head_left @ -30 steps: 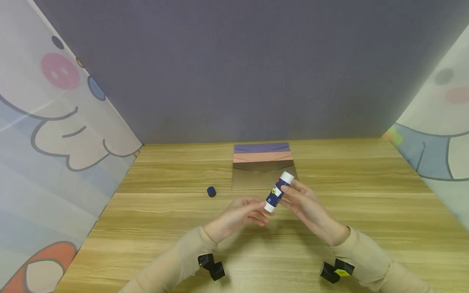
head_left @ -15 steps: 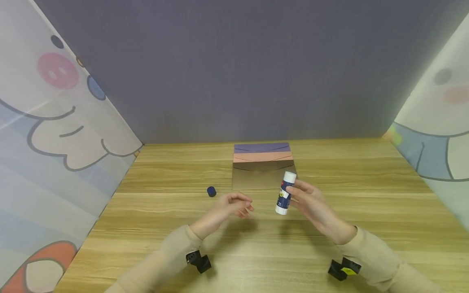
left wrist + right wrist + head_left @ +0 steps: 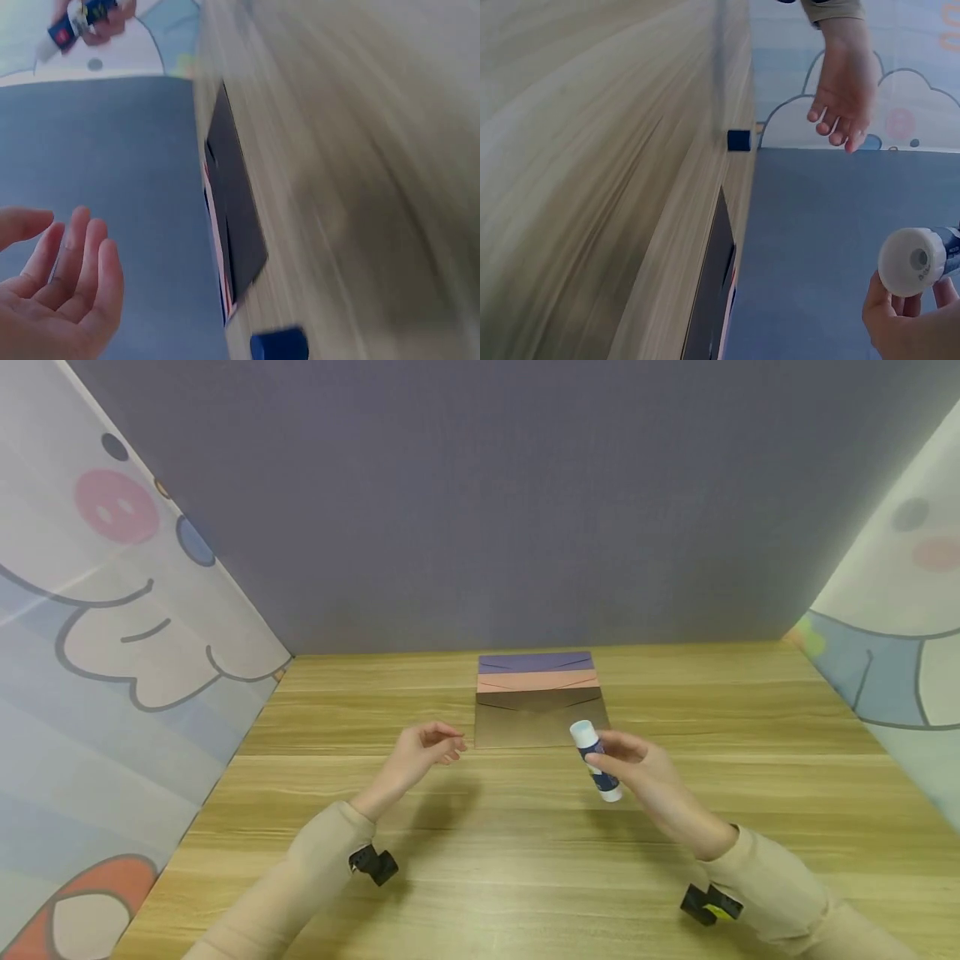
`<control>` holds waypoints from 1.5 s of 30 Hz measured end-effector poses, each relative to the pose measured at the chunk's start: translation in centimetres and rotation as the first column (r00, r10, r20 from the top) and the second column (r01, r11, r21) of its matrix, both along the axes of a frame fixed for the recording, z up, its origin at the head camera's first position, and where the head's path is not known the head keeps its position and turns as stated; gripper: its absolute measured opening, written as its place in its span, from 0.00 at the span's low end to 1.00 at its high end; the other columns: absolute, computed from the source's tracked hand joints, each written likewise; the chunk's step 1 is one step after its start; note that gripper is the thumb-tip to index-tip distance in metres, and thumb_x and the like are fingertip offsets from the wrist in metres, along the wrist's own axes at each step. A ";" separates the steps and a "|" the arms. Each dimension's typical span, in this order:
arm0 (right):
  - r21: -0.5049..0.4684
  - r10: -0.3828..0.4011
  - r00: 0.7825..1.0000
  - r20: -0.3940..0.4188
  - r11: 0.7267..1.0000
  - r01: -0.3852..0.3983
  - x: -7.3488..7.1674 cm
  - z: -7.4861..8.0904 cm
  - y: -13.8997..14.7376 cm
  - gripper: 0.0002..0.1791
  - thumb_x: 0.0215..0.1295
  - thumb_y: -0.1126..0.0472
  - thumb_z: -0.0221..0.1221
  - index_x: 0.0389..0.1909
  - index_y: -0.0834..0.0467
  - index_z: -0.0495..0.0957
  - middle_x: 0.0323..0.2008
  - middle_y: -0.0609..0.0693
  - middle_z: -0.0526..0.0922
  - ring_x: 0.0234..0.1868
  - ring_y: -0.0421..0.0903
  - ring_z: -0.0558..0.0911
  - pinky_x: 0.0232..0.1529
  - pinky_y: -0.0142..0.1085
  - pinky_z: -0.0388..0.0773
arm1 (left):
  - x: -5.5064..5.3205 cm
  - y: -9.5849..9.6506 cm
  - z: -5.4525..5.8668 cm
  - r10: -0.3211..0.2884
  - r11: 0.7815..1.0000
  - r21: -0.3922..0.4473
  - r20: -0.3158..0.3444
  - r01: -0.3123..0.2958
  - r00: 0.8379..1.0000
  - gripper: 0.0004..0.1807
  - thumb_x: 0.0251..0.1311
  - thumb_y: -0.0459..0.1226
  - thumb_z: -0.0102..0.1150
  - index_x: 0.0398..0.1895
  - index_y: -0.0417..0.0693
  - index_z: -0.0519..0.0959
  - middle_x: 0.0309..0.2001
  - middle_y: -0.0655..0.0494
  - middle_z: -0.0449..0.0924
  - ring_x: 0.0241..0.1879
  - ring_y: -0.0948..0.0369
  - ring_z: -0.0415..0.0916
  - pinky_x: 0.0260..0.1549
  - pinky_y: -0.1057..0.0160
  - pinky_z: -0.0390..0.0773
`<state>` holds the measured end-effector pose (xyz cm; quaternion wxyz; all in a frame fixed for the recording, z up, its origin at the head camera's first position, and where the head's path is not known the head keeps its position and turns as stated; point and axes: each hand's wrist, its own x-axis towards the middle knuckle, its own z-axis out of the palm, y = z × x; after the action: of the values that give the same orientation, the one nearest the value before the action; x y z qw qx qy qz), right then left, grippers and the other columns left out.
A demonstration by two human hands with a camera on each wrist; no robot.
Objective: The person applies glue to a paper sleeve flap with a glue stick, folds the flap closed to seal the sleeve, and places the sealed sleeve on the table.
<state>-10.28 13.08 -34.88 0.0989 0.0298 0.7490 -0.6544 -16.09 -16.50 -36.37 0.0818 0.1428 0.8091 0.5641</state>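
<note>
My right hand (image 3: pixel 637 772) grips a glue stick (image 3: pixel 606 775) with a dark blue label around its middle; the white end tilts up and to the left. In the right wrist view the glue stick's round white base (image 3: pixel 911 262) faces the camera. My left hand (image 3: pixel 420 756) hovers over the table with relaxed fingers and nothing in them. A small dark blue cap (image 3: pixel 279 345) stands on the table below it, hidden behind the left hand in the head view. Purple (image 3: pixel 536 662), pink (image 3: pixel 536 680) and brown envelopes (image 3: pixel 525 727) lie overlapped between the hands.
The wooden table (image 3: pixel 525 860) reaches a grey panel (image 3: pixel 525 510) at the back. Printed cartoon sheets (image 3: pixel 75 627) stand along the left and right sides.
My left hand has let go of the glue stick's lower end and moved left over the cap. The right hand has kept the glue stick, tipping its top to the left.
</note>
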 end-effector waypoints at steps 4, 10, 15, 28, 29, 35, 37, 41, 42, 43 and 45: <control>0.091 0.002 0.997 -0.075 0.996 0.005 0.0 -0.3 0.2 0.27 0.54 0.56 0.61 0.53 0.65 0.69 0.49 0.57 0.74 0.48 0.44 0.73 0.44 0.32 0.71 | -0.7 -0.7 0.1 0.029 0.988 -0.147 -0.140 -0.050 0.990 0.10 0.56 0.30 0.52 0.40 0.34 0.76 0.36 0.44 0.79 0.33 0.54 0.76 0.33 0.55 0.77; 0.166 0.087 0.947 -0.310 0.985 -0.036 -0.3 -1.4 0.5 0.20 0.51 0.63 0.63 0.46 0.66 0.75 0.40 0.56 0.77 0.39 0.41 0.76 0.34 0.29 0.76 | -1.0 -1.4 -0.6 -0.083 0.898 -0.434 -0.317 -0.067 0.945 0.12 0.52 0.29 0.57 0.41 0.35 0.76 0.44 0.42 0.74 0.45 0.49 0.71 0.44 0.52 0.74; 0.220 0.159 0.863 -0.479 0.974 -0.057 -0.4 -2.1 0.6 0.17 0.48 0.68 0.64 0.42 0.67 0.77 0.37 0.55 0.77 0.33 0.37 0.76 0.26 0.30 0.77 | -1.3 -1.9 -1.8 -0.174 0.800 -0.595 -0.355 -0.079 0.919 0.18 0.47 0.29 0.61 0.43 0.32 0.74 0.44 0.40 0.70 0.46 0.47 0.69 0.45 0.54 0.73; 0.343 0.234 0.794 -0.561 0.939 -0.035 -0.4 -2.8 0.6 0.18 0.45 0.67 0.66 0.40 0.65 0.79 0.37 0.53 0.77 0.34 0.41 0.75 0.28 0.29 0.78 | -2.4 -2.7 -4.1 -0.210 0.733 -0.679 -0.290 -0.046 0.934 0.18 0.50 0.27 0.59 0.46 0.29 0.72 0.43 0.40 0.69 0.43 0.49 0.72 0.43 0.57 0.76; 0.346 0.236 0.796 -0.557 0.938 -0.036 -0.4 -2.8 0.6 0.18 0.45 0.66 0.66 0.41 0.65 0.79 0.37 0.53 0.77 0.34 0.41 0.76 0.28 0.29 0.78 | -2.4 -2.7 -4.2 -0.202 0.734 -0.677 -0.285 -0.047 0.937 0.17 0.50 0.27 0.59 0.46 0.29 0.72 0.42 0.41 0.69 0.43 0.49 0.72 0.43 0.57 0.76; 0.360 0.247 0.796 -0.553 0.932 -0.040 -0.2 -2.8 0.6 0.18 0.46 0.66 0.65 0.41 0.65 0.78 0.37 0.53 0.77 0.34 0.43 0.76 0.28 0.28 0.78 | -2.7 -2.7 -4.6 -0.165 0.746 -0.663 -0.268 -0.058 0.949 0.16 0.50 0.26 0.58 0.44 0.29 0.73 0.41 0.40 0.70 0.43 0.48 0.73 0.43 0.56 0.76; 0.358 0.247 0.798 -0.550 0.933 -0.042 -0.2 -2.8 0.6 0.18 0.46 0.66 0.65 0.41 0.65 0.78 0.37 0.53 0.77 0.34 0.43 0.77 0.28 0.28 0.78 | -2.7 -2.7 -4.7 -0.153 0.755 -0.653 -0.267 -0.062 0.951 0.16 0.50 0.25 0.58 0.44 0.28 0.73 0.41 0.40 0.71 0.42 0.48 0.74 0.42 0.57 0.76; 0.354 0.247 0.804 -0.542 0.934 -0.048 -0.2 -2.8 0.6 0.18 0.47 0.66 0.65 0.41 0.65 0.78 0.38 0.53 0.76 0.34 0.44 0.77 0.29 0.28 0.78 | -2.8 -2.7 -4.8 -0.130 0.777 -0.627 -0.262 -0.066 0.956 0.15 0.50 0.25 0.58 0.43 0.27 0.73 0.40 0.40 0.71 0.43 0.46 0.74 0.43 0.56 0.76; 0.355 0.247 0.805 -0.540 0.934 -0.048 -0.2 -2.8 0.6 0.18 0.47 0.66 0.65 0.41 0.65 0.78 0.38 0.53 0.76 0.34 0.44 0.77 0.29 0.28 0.78 | -2.7 -2.7 -4.8 -0.125 0.782 -0.619 -0.259 -0.065 0.958 0.15 0.50 0.24 0.57 0.43 0.27 0.73 0.40 0.40 0.71 0.43 0.46 0.73 0.43 0.56 0.76; 0.358 0.249 0.805 -0.538 0.933 -0.049 -0.2 -2.9 0.6 0.18 0.47 0.66 0.65 0.41 0.65 0.78 0.38 0.53 0.76 0.34 0.45 0.77 0.29 0.28 0.78 | -2.8 -2.7 -4.7 -0.120 0.787 -0.614 -0.252 -0.063 0.960 0.15 0.50 0.25 0.57 0.43 0.27 0.73 0.41 0.39 0.71 0.44 0.45 0.73 0.43 0.56 0.75; 0.366 0.252 0.805 -0.537 0.929 -0.048 -0.2 -2.9 0.5 0.18 0.47 0.65 0.65 0.41 0.65 0.78 0.38 0.53 0.76 0.34 0.45 0.77 0.29 0.28 0.78 | -2.7 -2.7 -4.6 -0.112 0.794 -0.605 -0.240 -0.059 0.964 0.15 0.51 0.25 0.57 0.44 0.27 0.73 0.42 0.39 0.71 0.45 0.45 0.73 0.43 0.56 0.75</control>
<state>-10.45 13.62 -37.73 -0.0861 -0.2129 0.8435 -0.4856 -18.83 -19.16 -41.00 0.0229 0.1941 0.9485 0.2493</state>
